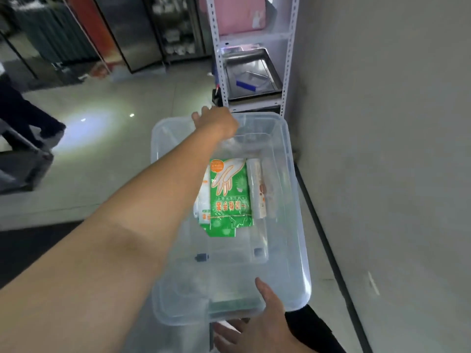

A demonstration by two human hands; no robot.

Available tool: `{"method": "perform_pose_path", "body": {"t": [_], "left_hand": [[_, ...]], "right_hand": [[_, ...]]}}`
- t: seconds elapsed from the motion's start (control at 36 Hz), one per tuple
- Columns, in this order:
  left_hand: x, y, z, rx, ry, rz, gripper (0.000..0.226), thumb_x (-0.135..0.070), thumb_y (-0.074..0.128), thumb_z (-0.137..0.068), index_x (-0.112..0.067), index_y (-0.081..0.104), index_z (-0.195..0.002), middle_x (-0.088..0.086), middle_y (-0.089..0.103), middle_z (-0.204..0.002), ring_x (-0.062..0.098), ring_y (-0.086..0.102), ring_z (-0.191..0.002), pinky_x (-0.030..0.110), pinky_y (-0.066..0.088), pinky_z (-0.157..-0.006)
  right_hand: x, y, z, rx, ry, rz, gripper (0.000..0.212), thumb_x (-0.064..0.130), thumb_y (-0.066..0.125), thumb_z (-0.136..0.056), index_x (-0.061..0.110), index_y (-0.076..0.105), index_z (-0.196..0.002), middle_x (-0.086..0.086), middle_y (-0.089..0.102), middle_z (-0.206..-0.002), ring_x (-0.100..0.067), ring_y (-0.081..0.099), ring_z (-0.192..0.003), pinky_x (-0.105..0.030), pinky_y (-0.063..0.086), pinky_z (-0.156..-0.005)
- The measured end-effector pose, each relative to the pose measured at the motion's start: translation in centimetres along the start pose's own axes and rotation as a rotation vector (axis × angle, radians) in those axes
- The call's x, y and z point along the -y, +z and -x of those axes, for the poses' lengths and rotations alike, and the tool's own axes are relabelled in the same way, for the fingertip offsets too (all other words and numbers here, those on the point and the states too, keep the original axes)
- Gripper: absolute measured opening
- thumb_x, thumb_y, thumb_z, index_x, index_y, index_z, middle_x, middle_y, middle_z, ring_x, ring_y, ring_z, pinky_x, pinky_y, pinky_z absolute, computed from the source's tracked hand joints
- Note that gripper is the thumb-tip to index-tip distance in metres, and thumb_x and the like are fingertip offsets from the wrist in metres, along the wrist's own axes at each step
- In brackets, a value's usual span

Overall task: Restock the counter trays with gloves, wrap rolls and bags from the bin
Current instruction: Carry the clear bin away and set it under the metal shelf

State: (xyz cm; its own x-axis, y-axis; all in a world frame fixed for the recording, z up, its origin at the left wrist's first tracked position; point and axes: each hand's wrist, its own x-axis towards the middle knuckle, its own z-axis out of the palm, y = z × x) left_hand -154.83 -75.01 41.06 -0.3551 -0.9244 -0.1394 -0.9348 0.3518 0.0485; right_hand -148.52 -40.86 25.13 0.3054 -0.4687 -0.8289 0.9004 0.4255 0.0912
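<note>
Both hands carry the bin [293,250] level: left hand [216,122] grips the twelve-o'clock rim, right hand [257,324] clasps six o'clock, thumb on top. Gloves [229,197] and rolls [260,189] lie flat inside.

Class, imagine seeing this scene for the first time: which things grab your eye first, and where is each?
A clear plastic bin fills the middle, the left hand gripping its far rim and the right hand its near rim. Inside lies a bright green glove packet beside a wrap roll. Beyond, a metal tray sits on a white shelf rack.
</note>
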Motion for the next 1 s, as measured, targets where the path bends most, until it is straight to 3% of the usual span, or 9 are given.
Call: {"method": "perform_pose_path", "body": {"t": [0.08, 0.33, 0.42, 0.47, 0.56, 0.64, 0.81, 0.92, 1.0], "left_hand": [[1.8, -0.1, -6.2, 0.044, -0.036, 0.042, 0.05, -0.023, 0.041, -0.086, -0.017, 0.05, -0.136, 0.011, 0.049, -0.143, 0.032, 0.038, -0.135, 0.047, 0.03, -0.104], [13.0, -1.0, -20.4, -0.036, -0.342, 0.259, 0.046, -0.034, 0.044, -0.09, -0.023, 0.052, -0.134, 0.015, 0.05, -0.143, 0.037, 0.044, -0.133, 0.049, 0.033, -0.112], [18.8, -2.7, -23.0, -0.094, -0.484, 0.352, 0.067, -0.062, 0.042, -0.081, -0.019, 0.057, -0.13, 0.014, 0.054, -0.139, 0.037, 0.048, -0.128, 0.044, 0.037, -0.111], [23.1, -3.1, -24.3, -0.082, -0.595, 0.406, 0.054, -0.051, 0.05, -0.094, -0.011, 0.058, -0.13, 0.015, 0.056, -0.135, 0.036, 0.051, -0.125, 0.04, 0.039, -0.106], [29.8, -2.6, -24.6, -0.042, -0.787, 0.533, 0.02, -0.008, 0.051, -0.097, 0.0, 0.063, -0.11, 0.02, 0.06, -0.12, 0.04, 0.058, -0.104, 0.035, 0.05, -0.083], [36.3, -0.6, -23.6, 0.051, -1.012, 0.693, 0.024, -0.009, 0.05, -0.095, -0.007, 0.048, -0.071, 0.017, 0.056, -0.067, 0.033, 0.046, -0.066, 0.028, 0.043, -0.045], [46.8, 7.4, -24.3, 0.217, -1.241, 0.908, 0.021, -0.006, 0.061, -0.078, -0.003, 0.047, -0.063, 0.012, 0.039, -0.057, 0.027, 0.044, -0.047, 0.027, 0.047, -0.045], [52.2, 12.6, -26.9, 0.239, -1.415, 1.232, 0.022, -0.004, 0.039, -0.095, -0.011, 0.045, -0.074, 0.008, 0.039, -0.078, 0.025, 0.04, -0.072, 0.047, 0.038, -0.087], [54.7, 14.0, -29.8, 0.402, -1.411, 1.284, 0.028, -0.003, 0.036, -0.098, -0.01, 0.045, -0.072, 0.008, 0.039, -0.077, 0.024, 0.041, -0.076, 0.049, 0.038, -0.083]], "right_hand": [[4.7, 3.4, -2.3, -0.027, -0.037, 0.053, 0.072, 0.044, 0.07, -0.07, -0.003, 0.059, -0.123, -0.039, 0.057, -0.127, -0.056, 0.056, -0.111, -0.06, 0.039, -0.103], [18.9, 16.2, -9.0, -0.119, 0.078, 0.192, 0.071, 0.05, 0.073, -0.054, 0.001, 0.06, -0.103, -0.016, 0.056, -0.082, -0.029, 0.051, -0.067, -0.033, 0.038, -0.061], [24.4, 19.8, -11.1, -0.159, 0.043, 0.307, 0.07, 0.05, 0.073, -0.069, 0.01, 0.056, -0.124, -0.013, 0.06, -0.097, -0.031, 0.057, -0.08, -0.035, 0.044, -0.066], [28.1, 22.2, -13.3, -0.182, -0.01, 0.348, 0.066, 0.052, 0.071, -0.074, 0.017, 0.052, -0.127, -0.01, 0.059, -0.115, -0.031, 0.059, -0.098, -0.039, 0.043, -0.078], [32.6, 26.6, -16.8, -0.221, -0.099, 0.449, 0.064, 0.05, 0.069, -0.076, 0.019, 0.055, -0.13, -0.005, 0.056, -0.129, -0.028, 0.054, -0.118, -0.041, 0.043, -0.088], [36.1, 32.2, -20.4, -0.228, -0.175, 0.603, 0.046, 0.046, 0.07, -0.074, 0.025, 0.064, -0.114, -0.002, 0.069, -0.106, -0.025, 0.061, -0.103, -0.037, 0.045, -0.086], [40.8, 45.0, -29.6, -0.228, -0.283, 0.832, 0.014, 0.036, 0.07, -0.08, 0.027, 0.068, -0.09, -0.002, 0.07, -0.083, -0.023, 0.063, -0.082, -0.031, 0.049, -0.069], [42.9, 53.9, -34.8, -0.288, -0.359, 0.989, 0.017, 0.034, 0.066, -0.082, 0.017, 0.065, -0.079, -0.009, 0.065, -0.066, -0.023, 0.058, -0.064, -0.027, 0.046, -0.056], [44.9, 59.1, -37.3, -0.379, -0.345, 1.051, 0.023, 0.037, 0.068, -0.08, 0.014, 0.064, -0.086, -0.009, 0.059, -0.081, -0.026, 0.054, -0.07, -0.03, 0.042, -0.059]]}}
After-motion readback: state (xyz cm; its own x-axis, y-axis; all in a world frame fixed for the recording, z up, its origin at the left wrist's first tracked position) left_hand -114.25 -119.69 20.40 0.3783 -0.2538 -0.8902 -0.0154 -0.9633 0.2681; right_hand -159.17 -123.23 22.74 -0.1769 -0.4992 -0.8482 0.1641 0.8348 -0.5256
